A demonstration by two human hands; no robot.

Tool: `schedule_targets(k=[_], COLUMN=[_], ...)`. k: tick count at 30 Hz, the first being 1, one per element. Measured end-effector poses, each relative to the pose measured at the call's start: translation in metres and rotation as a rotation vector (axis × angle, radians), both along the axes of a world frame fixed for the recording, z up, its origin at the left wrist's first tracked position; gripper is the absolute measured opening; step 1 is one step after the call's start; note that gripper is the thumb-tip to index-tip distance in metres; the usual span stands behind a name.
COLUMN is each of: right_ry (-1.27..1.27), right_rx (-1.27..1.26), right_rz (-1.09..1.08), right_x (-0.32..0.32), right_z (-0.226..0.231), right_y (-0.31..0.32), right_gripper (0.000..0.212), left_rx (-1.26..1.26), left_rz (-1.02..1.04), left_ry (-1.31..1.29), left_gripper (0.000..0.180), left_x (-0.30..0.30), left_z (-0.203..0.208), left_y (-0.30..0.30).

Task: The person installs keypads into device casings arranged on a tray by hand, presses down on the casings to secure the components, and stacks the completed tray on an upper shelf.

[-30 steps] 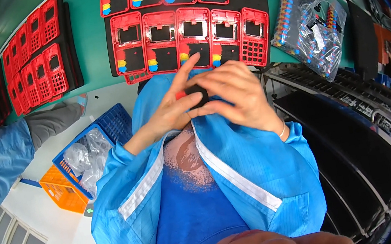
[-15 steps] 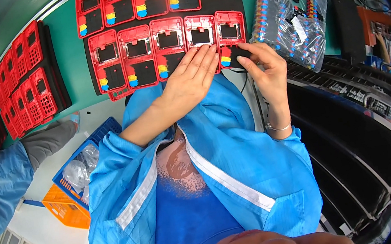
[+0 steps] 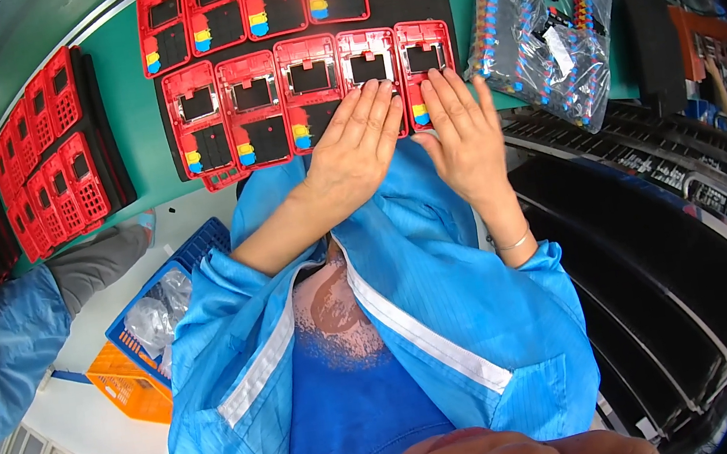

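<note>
Two rows of red plastic device housings (image 3: pixel 306 54) lie on a black foam mat (image 3: pixel 409 5). Each near-row housing has a small rectangular window at the top and a black panel below, with a yellow and blue patch at the panel's corner. My left hand (image 3: pixel 349 155) lies flat, fingers stretched out, over the lower part of the fourth near-row housing (image 3: pixel 365 44), hiding most of its panel. Beside it, my right hand (image 3: pixel 465 143) rests flat with fingers extended on the lower part of the rightmost housing (image 3: pixel 422 34). Neither hand shows anything held.
To the right on the green table (image 3: pixel 127 98) lies a clear plastic bag (image 3: pixel 556 42) over a sheet with colourful pieces. Another mat of red housings (image 3: pixel 36 122) sits at the left. Blue (image 3: pixel 143 300) and orange crates (image 3: pixel 126 386) stand on the floor near another person's blue sleeve (image 3: pixel 5 356).
My right hand has gone from a pinch at the rightmost housing's right edge to lying flat across its panel. My left hand has hardly moved.
</note>
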State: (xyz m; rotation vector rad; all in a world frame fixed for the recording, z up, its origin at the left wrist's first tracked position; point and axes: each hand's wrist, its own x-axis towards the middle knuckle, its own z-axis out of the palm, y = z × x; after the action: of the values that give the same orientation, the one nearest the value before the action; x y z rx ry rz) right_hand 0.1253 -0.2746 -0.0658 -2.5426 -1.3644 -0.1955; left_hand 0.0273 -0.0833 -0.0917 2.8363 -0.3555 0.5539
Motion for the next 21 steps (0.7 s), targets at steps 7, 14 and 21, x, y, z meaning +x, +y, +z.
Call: schedule_targets(k=[7, 14, 21], right_ry=[-0.064, -0.074, -0.065], right_rx=[-0.051, -0.037, 0.101], right_rz=[-0.01, 0.005, 0.012], right_x=[-0.004, -0.013, -0.009], right_z=[-0.003, -0.007, 0.004], right_y=[-0.004, -0.005, -0.005], right_gripper=[0.076, 0.068, 0.061], left_rx=[0.07, 0.033, -0.025], left_rz=[0.02, 0.031, -0.003], left_ry=[0.03, 0.018, 0.132], left_gripper=[0.054, 0.054, 0.053], left_x=[-0.003, -0.003, -0.003], left_z=[0.003, 0.001, 0.016], left_y=[0.0, -0.002, 0.003])
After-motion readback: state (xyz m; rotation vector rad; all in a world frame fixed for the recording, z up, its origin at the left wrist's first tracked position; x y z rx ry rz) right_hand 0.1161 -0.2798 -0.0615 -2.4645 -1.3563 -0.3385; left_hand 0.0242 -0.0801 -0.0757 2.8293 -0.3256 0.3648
